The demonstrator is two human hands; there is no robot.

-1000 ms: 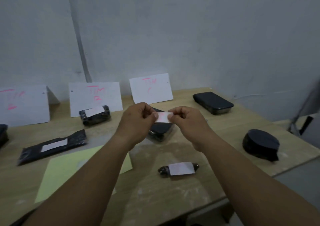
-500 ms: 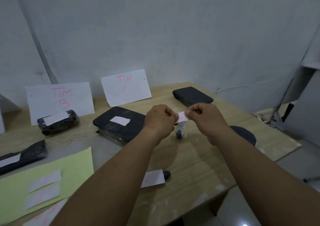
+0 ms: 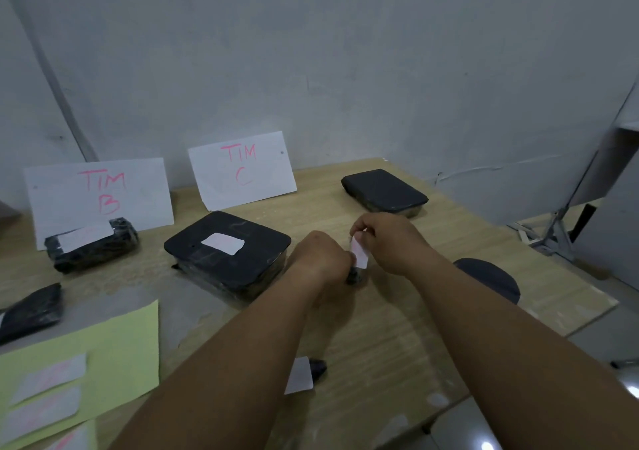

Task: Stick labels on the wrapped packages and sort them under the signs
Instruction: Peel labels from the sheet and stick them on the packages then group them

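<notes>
Both my hands meet over the wooden table (image 3: 397,339). My right grip (image 3: 390,242) pinches a white label (image 3: 359,257) by its upper end. The label's lower end meets a small black wrapped package (image 3: 354,277), which my left grip (image 3: 323,256) curls around, low on the table. Just to the left, a flat black package (image 3: 242,266) bearing a label lies below the "TIM C" sign (image 3: 242,169). A labelled roll-shaped package (image 3: 103,254) sits against the "TIM B" sign (image 3: 100,190). A yellow label sheet (image 3: 114,346) lies near left.
</notes>
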